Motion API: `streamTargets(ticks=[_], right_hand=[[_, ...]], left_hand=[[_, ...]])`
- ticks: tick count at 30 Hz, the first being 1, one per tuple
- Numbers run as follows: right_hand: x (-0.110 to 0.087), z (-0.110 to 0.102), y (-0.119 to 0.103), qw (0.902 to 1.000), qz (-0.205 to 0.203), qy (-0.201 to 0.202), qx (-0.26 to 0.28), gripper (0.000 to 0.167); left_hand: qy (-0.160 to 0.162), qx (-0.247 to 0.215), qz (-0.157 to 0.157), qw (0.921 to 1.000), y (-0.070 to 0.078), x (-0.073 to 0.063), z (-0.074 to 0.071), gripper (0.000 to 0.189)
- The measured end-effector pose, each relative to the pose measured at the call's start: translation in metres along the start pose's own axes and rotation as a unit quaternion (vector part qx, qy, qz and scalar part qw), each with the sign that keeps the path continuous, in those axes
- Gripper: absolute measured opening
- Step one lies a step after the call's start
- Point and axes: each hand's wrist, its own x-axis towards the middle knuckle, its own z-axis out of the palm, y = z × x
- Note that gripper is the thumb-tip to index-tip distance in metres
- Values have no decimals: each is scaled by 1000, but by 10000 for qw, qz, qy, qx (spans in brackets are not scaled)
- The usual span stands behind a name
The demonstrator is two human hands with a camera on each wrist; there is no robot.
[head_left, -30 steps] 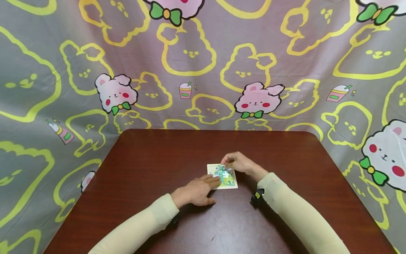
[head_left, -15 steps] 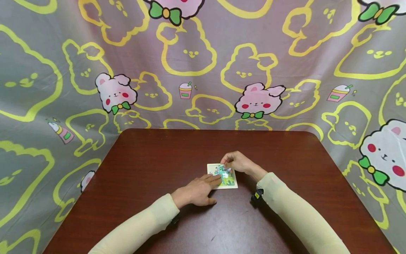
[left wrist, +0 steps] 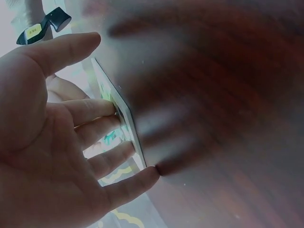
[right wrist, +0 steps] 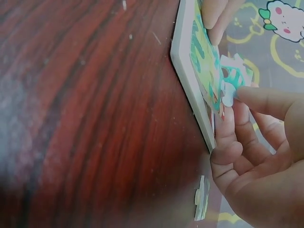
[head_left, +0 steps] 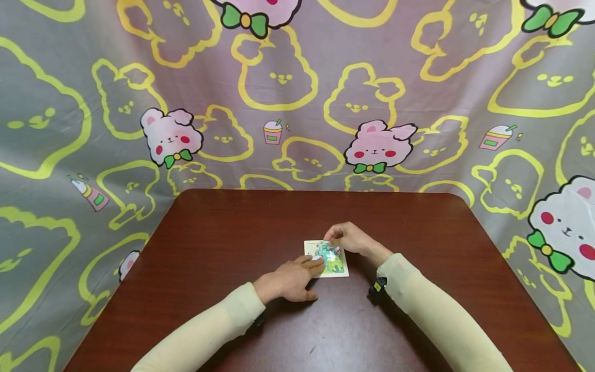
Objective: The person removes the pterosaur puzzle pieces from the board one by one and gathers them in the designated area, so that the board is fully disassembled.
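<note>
1. From the head view, we see the left hand [head_left: 293,279] with its fingers stretched and slightly apart, resting over the left part of a puzzle board [head_left: 310,245]. The board lies on the brown surface [head_left: 260,222], between the two hands. The right hand [head_left: 349,238] is bent at the far right edge of this board. Behind both hands hangs a patterned cloth [head_left: 279,119].
2. From the left wrist view, we look at the left palm; the thumb is well apart from the fingers, whose tips reach the board's edge. Beyond the thumb we notice a black device [left wrist: 42,28] with a yellow label.
3. From the right wrist view, we see the right hand pinching a pale blue piece [right wrist: 229,95] at the board; its full outline we cannot tell.
</note>
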Motion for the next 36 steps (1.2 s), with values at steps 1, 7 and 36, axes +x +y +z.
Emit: streamTargets(ticks=[1,7,36], right_hand=[[0,0,0,10000,18,7,21,10],[0,0,2,10000,-39,-8,33,9],[4,5,-3,9997,-27,176,-184,10]], left_hand=[[-7,-8,-3,10000,0,0,0,77],[-29,55,10,10000,0,0,-1,77],[-61,84,25,9999,-1,0,-2,78]])
